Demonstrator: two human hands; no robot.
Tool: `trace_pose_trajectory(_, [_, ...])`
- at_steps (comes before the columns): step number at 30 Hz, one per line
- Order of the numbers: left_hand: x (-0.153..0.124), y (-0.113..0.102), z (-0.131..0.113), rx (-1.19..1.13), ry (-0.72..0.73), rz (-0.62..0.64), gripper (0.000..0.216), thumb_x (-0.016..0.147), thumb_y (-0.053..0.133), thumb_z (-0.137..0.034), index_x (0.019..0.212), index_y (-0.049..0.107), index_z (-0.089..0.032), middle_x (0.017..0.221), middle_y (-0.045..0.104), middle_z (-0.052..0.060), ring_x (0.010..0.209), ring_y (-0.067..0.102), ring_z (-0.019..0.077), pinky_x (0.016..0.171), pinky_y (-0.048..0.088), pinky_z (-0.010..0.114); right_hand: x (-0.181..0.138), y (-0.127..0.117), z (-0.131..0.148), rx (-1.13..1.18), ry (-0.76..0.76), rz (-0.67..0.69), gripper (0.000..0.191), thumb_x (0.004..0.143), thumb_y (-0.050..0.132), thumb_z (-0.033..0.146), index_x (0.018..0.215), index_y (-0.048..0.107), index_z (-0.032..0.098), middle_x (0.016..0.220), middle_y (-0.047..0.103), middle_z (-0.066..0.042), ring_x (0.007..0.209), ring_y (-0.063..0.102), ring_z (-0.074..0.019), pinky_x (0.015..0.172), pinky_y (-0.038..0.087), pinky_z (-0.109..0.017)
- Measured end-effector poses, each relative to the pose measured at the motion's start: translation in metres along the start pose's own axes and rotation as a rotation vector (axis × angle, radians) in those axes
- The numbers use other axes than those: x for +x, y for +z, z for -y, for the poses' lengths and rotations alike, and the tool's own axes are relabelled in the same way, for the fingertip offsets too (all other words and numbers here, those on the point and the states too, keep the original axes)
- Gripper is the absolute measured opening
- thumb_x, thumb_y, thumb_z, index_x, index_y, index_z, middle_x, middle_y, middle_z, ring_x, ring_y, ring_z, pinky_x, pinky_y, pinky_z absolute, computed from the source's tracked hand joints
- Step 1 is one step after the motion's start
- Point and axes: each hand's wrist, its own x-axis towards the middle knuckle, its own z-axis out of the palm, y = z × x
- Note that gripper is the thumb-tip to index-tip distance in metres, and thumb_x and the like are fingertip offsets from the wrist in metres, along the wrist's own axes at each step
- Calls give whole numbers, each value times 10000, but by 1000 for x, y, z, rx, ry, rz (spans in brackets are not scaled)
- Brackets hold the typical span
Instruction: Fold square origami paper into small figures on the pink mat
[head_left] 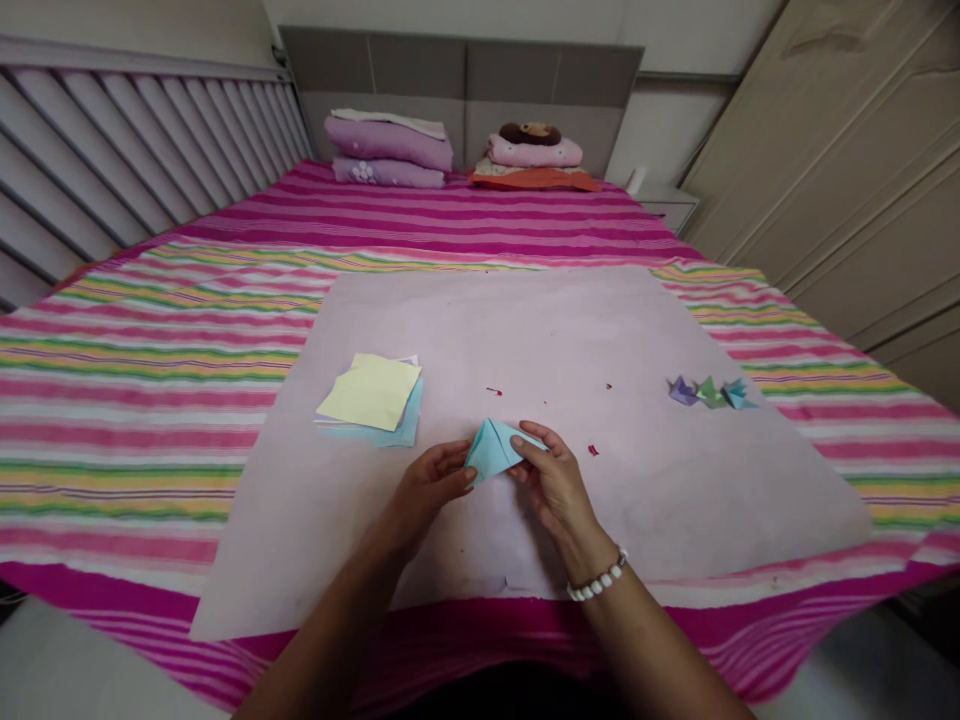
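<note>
A light-blue sheet of origami paper (pixel 493 450), folded into a pointed shape with a crease down its middle, is held between my two hands just above the large pale sheet. My left hand (pixel 435 485) pinches its left corner between thumb and fingers. On the other side my right hand (pixel 551 470) grips the right part, thumb on top and fingers beneath. A bracelet of white beads (pixel 598 578) circles my right wrist. To the left lies a stack of loose paper squares (pixel 371 392), pale yellow on top with blue and white edges showing below.
Three small folded paper figures, purple (pixel 682 391), green (pixel 709 392) and blue (pixel 738 394), stand at the right. Small red bits (pixel 593 450) lie on the pale sheet (pixel 480 320). Striped bedding (pixel 150 400) surrounds it; folded purple bedding (pixel 390 145) sits by the headboard (pixel 420 75).
</note>
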Motion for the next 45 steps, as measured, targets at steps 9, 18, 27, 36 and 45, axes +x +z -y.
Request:
trace_pose_trajectory(9, [0,5,-6,-11,-54,-101,423,709,720,-452,1024,667,-175,1026,660,77,884,583,177,748,461,291,-3,1,0,-29,15,6,311,537,842,192,797,673,172,679,682,4,567,599,-100,449,484,-169])
trace_pose_trajectory(18, [-2,3,-5,-6,-25,-22,466,678,767,-345,1095,638,-183,1125,650,101,985,578,211,774,457,293,-4,2,0,-41,19,5,289,550,841,199,784,674,169,697,675,4,567,592,-99,449,485,-174])
trace_pose_trajectory(27, [2,2,-6,-68,10,-146,353,614,792,-292,908,660,-146,740,613,-5,615,516,102,585,403,231,-3,0,-1,-32,46,114,256,625,811,300,819,704,171,736,689,-16,542,613,-116,486,518,-223])
trace_pose_trajectory(36, [1,0,-14,-78,-4,-173,413,607,793,-311,961,656,-149,777,607,-3,597,498,89,553,383,224,-4,1,2,-85,66,192,305,613,820,321,846,704,162,685,696,-17,564,643,-129,481,478,-201])
trace_pose_trajectory(45, [6,-4,-8,-98,-27,-134,429,741,621,-583,834,605,-164,753,588,8,616,521,125,543,398,248,-1,-1,1,-160,14,128,282,607,814,358,760,693,155,617,658,2,509,600,-105,437,414,-180])
